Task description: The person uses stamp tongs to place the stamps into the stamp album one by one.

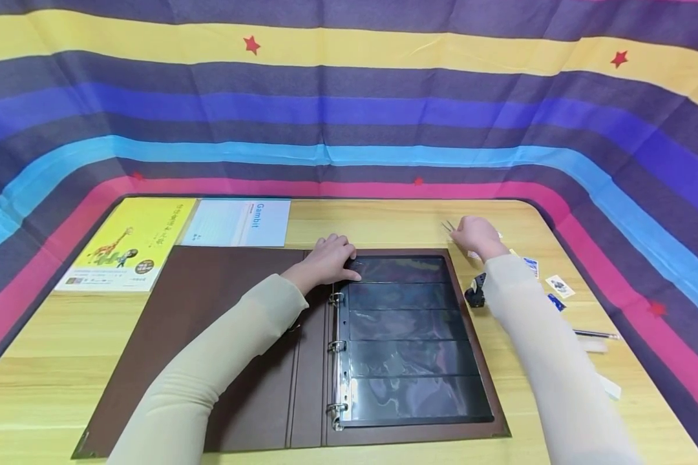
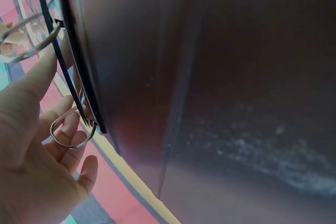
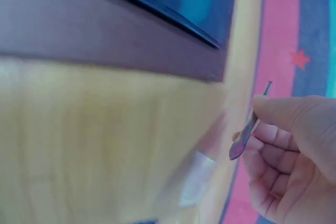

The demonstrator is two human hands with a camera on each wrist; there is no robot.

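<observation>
A brown ring binder (image 1: 238, 374) lies opened flat on the table, with a black page of clear pockets (image 1: 413, 358) on its right side. My left hand (image 1: 326, 261) rests at the page's upper left corner, the thumb on the page beside the top ring. In the left wrist view its loosely bent fingers (image 2: 68, 135) are around the metal rings (image 2: 73, 145). Beyond the binder's upper right corner, my right hand (image 1: 477, 236) pinches metal tweezers (image 3: 247, 135) between thumb and fingers. The tweezers' two thin tips point to the left in the head view.
Several small stamps (image 1: 560, 286) lie right of the binder, partly hidden by my right sleeve. A small black object (image 1: 475, 292) sits by its right edge. A pencil (image 1: 596, 334) and white pieces (image 1: 609, 387) lie further right. A yellow book (image 1: 128, 245) and a Gambit pad (image 1: 238, 223) are at back left.
</observation>
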